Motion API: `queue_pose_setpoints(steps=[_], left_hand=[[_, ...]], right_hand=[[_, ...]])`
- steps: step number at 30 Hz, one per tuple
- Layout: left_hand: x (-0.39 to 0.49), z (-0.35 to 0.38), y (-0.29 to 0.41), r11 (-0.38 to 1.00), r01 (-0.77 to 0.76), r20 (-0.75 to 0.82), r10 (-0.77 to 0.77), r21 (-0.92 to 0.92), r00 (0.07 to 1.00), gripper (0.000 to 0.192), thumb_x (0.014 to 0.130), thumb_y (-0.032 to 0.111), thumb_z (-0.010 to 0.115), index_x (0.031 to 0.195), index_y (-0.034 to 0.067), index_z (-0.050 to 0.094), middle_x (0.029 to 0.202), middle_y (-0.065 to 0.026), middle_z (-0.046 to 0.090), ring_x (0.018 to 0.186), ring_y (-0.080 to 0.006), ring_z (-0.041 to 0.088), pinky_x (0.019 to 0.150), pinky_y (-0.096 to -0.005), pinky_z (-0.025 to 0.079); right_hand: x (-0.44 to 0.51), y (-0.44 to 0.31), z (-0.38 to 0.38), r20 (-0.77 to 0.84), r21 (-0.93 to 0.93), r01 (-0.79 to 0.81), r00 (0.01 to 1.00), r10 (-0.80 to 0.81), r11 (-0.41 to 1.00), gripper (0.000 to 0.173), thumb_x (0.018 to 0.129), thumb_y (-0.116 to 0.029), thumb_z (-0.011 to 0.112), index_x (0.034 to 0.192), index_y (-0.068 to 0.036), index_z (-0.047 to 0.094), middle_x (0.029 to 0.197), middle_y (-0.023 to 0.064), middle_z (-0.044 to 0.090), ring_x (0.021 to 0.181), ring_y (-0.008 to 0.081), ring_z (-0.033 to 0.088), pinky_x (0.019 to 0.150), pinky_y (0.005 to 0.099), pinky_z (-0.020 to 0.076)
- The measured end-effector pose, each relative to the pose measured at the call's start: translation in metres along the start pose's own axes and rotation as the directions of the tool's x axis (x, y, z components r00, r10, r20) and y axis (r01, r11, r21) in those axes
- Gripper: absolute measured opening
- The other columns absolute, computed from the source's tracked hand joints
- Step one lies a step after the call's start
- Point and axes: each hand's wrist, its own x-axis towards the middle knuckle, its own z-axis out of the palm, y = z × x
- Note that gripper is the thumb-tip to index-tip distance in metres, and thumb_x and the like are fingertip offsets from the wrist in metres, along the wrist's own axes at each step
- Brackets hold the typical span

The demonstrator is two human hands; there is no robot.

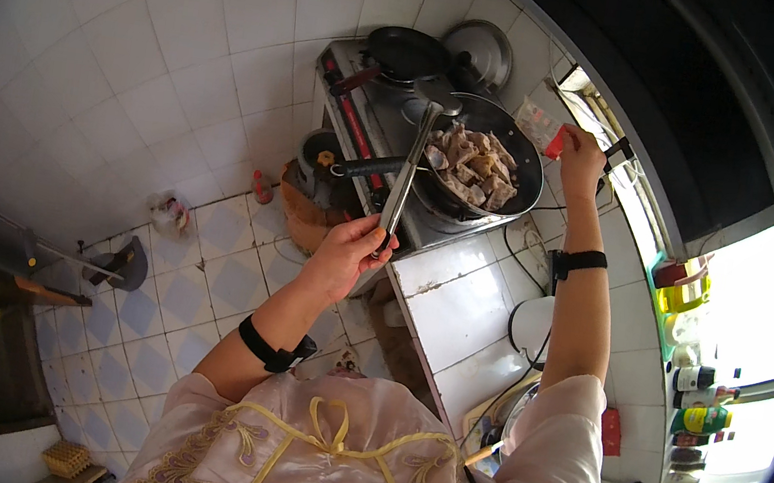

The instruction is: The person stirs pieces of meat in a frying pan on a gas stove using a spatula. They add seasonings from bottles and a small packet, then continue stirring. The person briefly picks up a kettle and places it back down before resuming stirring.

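Note:
My left hand [348, 254] grips the end of a long metal ladle [409, 171]. The ladle's head is up by the rim of a black wok [530, 165], above the stove. Chunks of pale, browned meat, apparently bone-in [474, 165], fill the middle of the wok, which sits on the near burner with its black handle [371, 166] pointing left. Beyond the wok's right side, my right hand [582, 153] pinches the red corner of a clear plastic packet [540, 125]. What the packet contains cannot be made out.
A black frying pan [409, 55] rests on the far burner of the gas stove [369, 100], with a metal lid [481, 52] leaning behind. A white tiled counter [454, 316] adjoins the stove. Bottles [695, 377] line the window ledge. A pot [318, 152] stands left of the stove.

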Motion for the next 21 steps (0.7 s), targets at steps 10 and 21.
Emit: queue_pose_setpoints(steps=[10,21], left_hand=[[-0.004,0.002,0.001,0.999,-0.005,0.029,0.004,0.038,1.000,0.027,0.099,0.016,0.049,0.118,-0.002,0.055,0.093,-0.0039,0.058,0.075,-0.0099,0.047,0.064,-0.0227,0.039],[-0.007,-0.006,-0.005,0.999,0.024,-0.005,-0.024,0.042,1.000,0.024,0.101,0.016,0.047,0.117,0.004,0.058,0.092,-0.0003,0.058,0.078,-0.0077,0.051,0.072,-0.0225,0.044]], right_hand=[[-0.010,-0.003,0.019,0.081,-0.055,0.078,0.994,-0.073,0.995,0.017,0.086,-0.013,0.061,0.097,-0.006,0.071,0.092,0.0172,0.068,0.083,0.0322,0.066,0.075,0.0370,0.0525],[-0.004,0.014,0.021,0.276,0.039,-0.138,0.953,0.122,0.990,0.017,0.086,-0.016,0.061,0.097,-0.011,0.072,0.078,0.0181,0.068,0.073,0.0317,0.067,0.068,0.0374,0.0535]])
